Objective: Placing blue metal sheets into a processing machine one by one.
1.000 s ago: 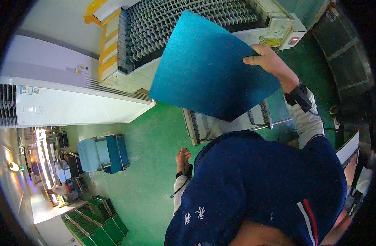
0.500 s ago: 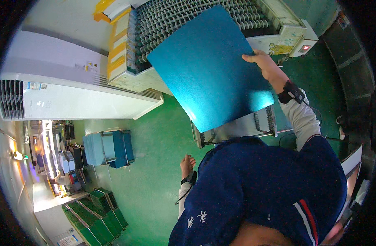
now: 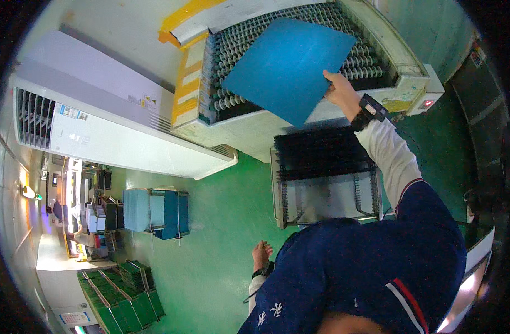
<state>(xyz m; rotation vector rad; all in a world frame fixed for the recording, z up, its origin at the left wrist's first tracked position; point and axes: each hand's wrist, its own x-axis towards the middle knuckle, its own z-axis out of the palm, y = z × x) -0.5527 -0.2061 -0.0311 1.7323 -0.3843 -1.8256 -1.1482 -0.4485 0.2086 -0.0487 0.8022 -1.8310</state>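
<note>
Blue sheet (image 3: 288,67), upper centre: likely light, stiff; best held by edges. Our right hand (image 3: 341,94) pinches its lower-right edge; our left hand (image 3: 261,255), lower centre, hangs empty.

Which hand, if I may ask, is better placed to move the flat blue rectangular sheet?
Probably the right hand: it holds the sheet by its right edge over the grey ridged rollers, while the left hand hangs low, apart.

right hand (image 3: 341,93): grips blue sheet (image 3: 291,67) by near right edge, thumb on top | sheet over machine rollers (image 3: 230,104), contact unclear | left hand (image 3: 261,254): low over green floor (image 3: 216,222), fingers loosely curled | rack (image 3: 321,197): near side of machine, far half dark
</note>
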